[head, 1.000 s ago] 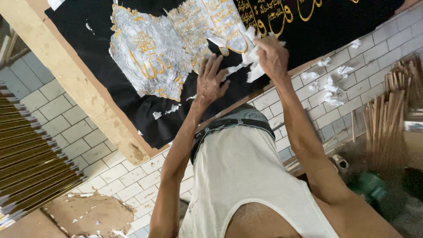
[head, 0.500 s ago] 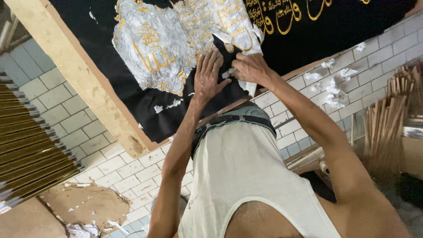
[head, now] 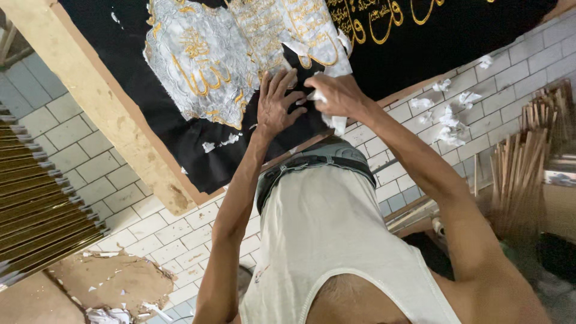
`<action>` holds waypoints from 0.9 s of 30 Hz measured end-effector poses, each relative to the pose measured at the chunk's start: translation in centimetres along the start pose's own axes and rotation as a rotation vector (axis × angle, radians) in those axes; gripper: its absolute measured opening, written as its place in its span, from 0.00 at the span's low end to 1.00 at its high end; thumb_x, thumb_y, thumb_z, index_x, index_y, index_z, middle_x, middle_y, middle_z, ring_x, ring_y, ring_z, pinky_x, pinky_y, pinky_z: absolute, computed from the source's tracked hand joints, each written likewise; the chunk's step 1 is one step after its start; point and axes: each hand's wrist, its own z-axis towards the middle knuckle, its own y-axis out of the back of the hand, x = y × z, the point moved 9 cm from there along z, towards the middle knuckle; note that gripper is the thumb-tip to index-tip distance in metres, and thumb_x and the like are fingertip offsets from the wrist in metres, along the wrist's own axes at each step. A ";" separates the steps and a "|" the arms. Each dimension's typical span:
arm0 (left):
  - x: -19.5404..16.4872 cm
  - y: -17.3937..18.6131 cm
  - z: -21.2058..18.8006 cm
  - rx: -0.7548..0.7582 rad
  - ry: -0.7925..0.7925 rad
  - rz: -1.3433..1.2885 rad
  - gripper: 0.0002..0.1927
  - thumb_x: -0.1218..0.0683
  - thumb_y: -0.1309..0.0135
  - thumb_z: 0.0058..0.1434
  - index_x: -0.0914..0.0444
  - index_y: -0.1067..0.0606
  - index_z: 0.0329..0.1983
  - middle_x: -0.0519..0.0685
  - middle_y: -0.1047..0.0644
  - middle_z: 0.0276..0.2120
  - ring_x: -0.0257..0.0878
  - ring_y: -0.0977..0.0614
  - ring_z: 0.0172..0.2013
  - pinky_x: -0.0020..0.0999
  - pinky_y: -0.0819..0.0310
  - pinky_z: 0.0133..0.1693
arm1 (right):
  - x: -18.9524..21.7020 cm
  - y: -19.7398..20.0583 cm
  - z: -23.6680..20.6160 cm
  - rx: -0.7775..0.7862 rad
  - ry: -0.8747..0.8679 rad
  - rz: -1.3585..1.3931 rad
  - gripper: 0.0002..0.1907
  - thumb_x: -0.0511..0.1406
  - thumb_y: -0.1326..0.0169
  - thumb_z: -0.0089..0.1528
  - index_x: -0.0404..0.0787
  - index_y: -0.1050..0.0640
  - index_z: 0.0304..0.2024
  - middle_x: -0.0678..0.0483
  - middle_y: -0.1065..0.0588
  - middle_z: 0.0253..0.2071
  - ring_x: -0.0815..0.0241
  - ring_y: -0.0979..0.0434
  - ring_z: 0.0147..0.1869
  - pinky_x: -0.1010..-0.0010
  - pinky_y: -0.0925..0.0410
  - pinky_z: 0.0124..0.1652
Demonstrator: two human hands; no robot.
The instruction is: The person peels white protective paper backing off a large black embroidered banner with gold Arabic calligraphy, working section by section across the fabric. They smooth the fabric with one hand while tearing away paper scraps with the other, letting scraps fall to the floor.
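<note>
A black cloth with gold embroidery is stretched on a wooden frame. White backing paper covers part of the embroidery. My left hand lies flat on the cloth at the paper's lower edge, fingers spread, holding nothing. Right beside it, my right hand is closed on a torn strip of the white paper, which hangs below the fist. The two hands nearly touch. My torso in a white sleeveless top fills the lower middle.
Crumpled paper scraps lie on the white tiled floor. A bundle of wooden sticks stands at the right. Gold-coloured rods lie at the left, and a brown cardboard piece with scraps is at bottom left.
My right hand has come down and left from the paper's upper edge to beside my left hand, pulling a torn strip with it. The left hand has stayed pressed on the cloth.
</note>
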 end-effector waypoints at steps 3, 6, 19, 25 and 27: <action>0.1 0.0 -0.2 -0.006 -0.001 -0.002 0.24 0.48 0.29 0.49 0.56 0.23 0.49 0.50 0.34 0.71 0.51 0.38 0.72 0.59 0.54 0.73 | 0.6 -3.3 0.8 0.119 -0.022 -0.031 0.17 0.39 0.33 0.52 0.36 0.23 0.36 0.48 0.25 0.33 0.48 0.23 0.28 0.58 0.29 0.26; 0.1 0.2 -0.5 0.001 -0.012 -0.014 0.32 0.47 0.29 0.50 0.60 0.26 0.56 0.51 0.35 0.71 0.52 0.38 0.72 0.58 0.54 0.73 | -1.7 -4.2 0.3 0.212 -0.058 -0.036 0.12 0.38 0.36 0.61 0.39 0.24 0.28 0.52 0.27 0.27 0.53 0.23 0.28 0.61 0.29 0.28; -0.4 0.0 -0.1 0.031 -0.002 0.035 0.36 0.44 0.31 0.48 0.60 0.27 0.60 0.52 0.34 0.68 0.52 0.37 0.70 0.59 0.55 0.72 | -12.5 7.9 -5.3 -0.224 -0.311 -0.507 0.07 0.36 0.42 0.64 0.40 0.23 0.32 0.50 0.24 0.27 0.54 0.24 0.25 0.63 0.33 0.26; -0.8 0.3 0.0 0.026 -0.022 0.062 0.36 0.43 0.33 0.49 0.59 0.27 0.60 0.52 0.34 0.69 0.53 0.38 0.70 0.60 0.55 0.72 | -11.4 5.4 -1.6 0.010 -0.402 -0.340 0.31 0.61 0.37 0.54 0.41 0.20 0.22 0.54 0.33 0.07 0.58 0.35 0.10 0.63 0.43 0.15; -0.9 0.3 0.1 0.035 -0.021 0.069 0.36 0.43 0.33 0.49 0.59 0.27 0.60 0.52 0.34 0.69 0.53 0.38 0.70 0.59 0.55 0.72 | -11.1 3.9 -0.2 0.087 -0.372 -0.325 0.34 0.63 0.37 0.54 0.41 0.22 0.16 0.57 0.33 0.09 0.62 0.38 0.11 0.66 0.44 0.15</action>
